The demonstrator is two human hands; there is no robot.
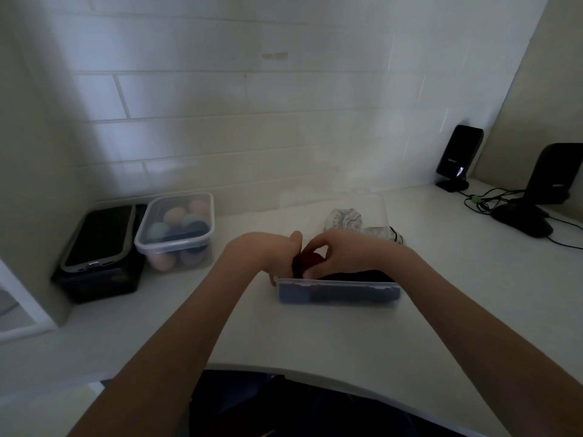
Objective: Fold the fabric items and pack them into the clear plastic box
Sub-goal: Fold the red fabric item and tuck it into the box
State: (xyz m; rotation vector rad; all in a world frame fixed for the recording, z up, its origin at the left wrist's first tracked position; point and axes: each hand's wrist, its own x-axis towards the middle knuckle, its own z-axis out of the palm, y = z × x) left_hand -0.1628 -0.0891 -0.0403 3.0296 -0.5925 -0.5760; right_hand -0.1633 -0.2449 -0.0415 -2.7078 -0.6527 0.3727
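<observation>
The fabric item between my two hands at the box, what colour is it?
Dark red, seen in the head view: the fabric item sits at the clear plastic box.

Bare forearms (pixel 176 326), no sleeves

A lidded tub (pixel 175 228) of coloured balls sits beside a black case (pixel 97 250); two speakers (pixel 459 156) stand far right.

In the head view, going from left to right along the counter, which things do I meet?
Black box with dark lid → clear tub of coloured balls → left hand → right hand → small black speaker → larger black speaker.
</observation>
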